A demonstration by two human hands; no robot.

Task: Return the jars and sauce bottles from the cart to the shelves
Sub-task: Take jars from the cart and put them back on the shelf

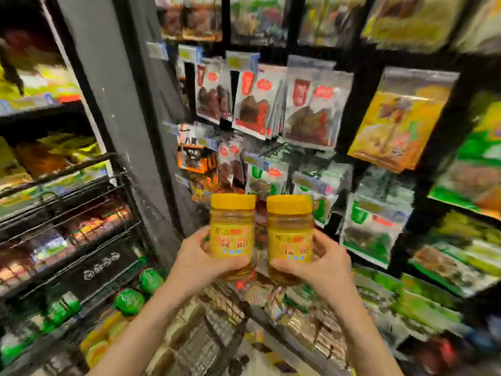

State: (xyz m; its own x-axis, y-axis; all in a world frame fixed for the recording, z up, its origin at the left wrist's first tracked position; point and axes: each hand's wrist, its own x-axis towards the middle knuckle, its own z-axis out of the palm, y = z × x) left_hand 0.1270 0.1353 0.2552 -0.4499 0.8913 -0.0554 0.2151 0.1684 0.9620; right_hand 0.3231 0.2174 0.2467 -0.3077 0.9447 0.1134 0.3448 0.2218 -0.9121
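Before a wall of hanging packets (257, 104), two jars were held upright side by side, close together but with a narrow gap kept between them. The left jar (232, 229) and the right jar (289, 234) were matched in make: yellow lid, yellow label with red characters, amber contents seen through the clear wall. The left grip (202, 263) was curled round the lower part of the left jar, with the thumb laid across the bottom of the label. The right grip (322, 267) was wrapped in the same way round the base of the right jar, the thumb pressed on its front. Both forearms were raised from the lower edge of the view.

To the left, a black wire cart (67, 172) was seen, and green-capped containers (129, 301) were lying low beside it. A grey pillar (122, 104) was stood between the cart and the packets. Stocked shelves (40, 109) were blurred at the far left, and a yellow packet (398, 123) was hung at the right.
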